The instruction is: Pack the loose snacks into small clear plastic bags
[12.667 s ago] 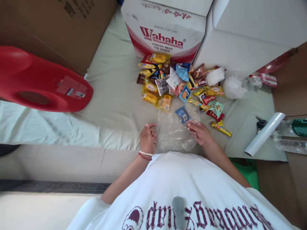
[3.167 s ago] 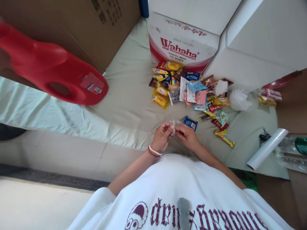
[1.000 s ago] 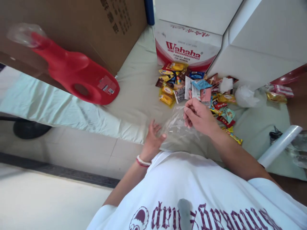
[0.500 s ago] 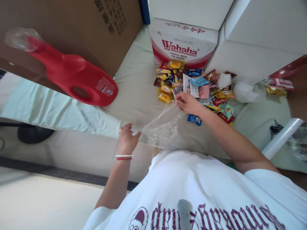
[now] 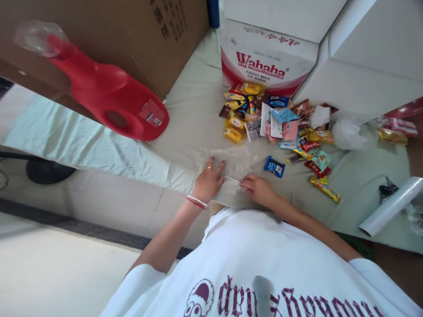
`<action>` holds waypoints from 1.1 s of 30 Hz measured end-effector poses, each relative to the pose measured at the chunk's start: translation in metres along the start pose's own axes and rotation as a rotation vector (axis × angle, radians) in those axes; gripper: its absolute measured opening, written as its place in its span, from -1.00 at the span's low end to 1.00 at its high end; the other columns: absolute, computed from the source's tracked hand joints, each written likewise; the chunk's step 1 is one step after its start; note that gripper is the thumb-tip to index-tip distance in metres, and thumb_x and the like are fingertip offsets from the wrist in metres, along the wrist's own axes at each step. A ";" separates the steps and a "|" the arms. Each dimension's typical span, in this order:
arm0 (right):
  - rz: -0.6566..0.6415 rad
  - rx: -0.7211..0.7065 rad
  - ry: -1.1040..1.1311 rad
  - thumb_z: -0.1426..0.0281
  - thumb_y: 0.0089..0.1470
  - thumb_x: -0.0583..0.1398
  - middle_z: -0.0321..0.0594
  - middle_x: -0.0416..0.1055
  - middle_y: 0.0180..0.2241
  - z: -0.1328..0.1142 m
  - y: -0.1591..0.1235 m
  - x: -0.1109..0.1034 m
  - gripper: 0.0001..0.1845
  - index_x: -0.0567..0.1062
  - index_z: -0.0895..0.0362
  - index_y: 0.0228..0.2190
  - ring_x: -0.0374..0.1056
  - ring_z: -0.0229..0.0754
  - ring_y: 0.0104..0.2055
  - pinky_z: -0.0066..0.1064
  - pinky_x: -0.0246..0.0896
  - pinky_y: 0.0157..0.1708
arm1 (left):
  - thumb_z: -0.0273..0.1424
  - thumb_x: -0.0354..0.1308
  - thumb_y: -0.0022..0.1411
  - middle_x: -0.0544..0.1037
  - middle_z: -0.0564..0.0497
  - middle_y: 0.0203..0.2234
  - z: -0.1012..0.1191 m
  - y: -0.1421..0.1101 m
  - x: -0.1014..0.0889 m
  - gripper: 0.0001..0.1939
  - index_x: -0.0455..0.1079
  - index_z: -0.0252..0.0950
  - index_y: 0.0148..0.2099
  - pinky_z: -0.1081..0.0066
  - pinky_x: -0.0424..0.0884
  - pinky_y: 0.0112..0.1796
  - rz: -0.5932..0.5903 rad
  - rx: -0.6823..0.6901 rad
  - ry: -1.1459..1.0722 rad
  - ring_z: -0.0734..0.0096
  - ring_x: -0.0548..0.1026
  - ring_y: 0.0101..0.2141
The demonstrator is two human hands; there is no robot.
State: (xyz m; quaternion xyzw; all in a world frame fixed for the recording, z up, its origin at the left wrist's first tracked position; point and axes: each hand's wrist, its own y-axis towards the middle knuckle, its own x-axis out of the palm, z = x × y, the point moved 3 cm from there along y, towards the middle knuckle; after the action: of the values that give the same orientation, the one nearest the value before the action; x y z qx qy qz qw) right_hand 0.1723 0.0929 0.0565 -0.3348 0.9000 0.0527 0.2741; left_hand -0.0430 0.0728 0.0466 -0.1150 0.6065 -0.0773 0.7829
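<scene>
Clear plastic bag (image 5: 236,160): left hand (image 5: 207,181) lies open on it; right hand (image 5: 259,189) apparently pinches its edge; uneven pulling could tear it.

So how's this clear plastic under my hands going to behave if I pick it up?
The clear plastic will probably be floppy, since it lies creased beneath your left hand. It's likely very light: it looks thin, with the cloth showing through. Its shiny glints suggest it could feel a bit slippery too.
</scene>
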 end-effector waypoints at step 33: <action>-0.231 -0.328 -0.478 0.43 0.32 0.14 -0.13 0.37 0.27 -0.002 -0.044 -0.015 -0.56 0.48 0.01 0.19 0.21 -0.06 0.35 0.01 0.16 0.34 | -0.25 -0.08 0.49 0.45 -0.21 0.26 0.021 -0.023 -0.008 -0.53 0.33 -0.20 0.34 -0.11 0.09 0.31 0.230 0.361 -0.054 0.02 0.30 0.31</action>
State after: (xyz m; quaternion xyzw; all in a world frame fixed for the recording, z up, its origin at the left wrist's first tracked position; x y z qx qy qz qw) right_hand 0.2088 0.0670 0.0704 -0.4528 0.7454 0.2428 0.4247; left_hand -0.0242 0.0542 0.0652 0.0948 0.5706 -0.0917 0.8105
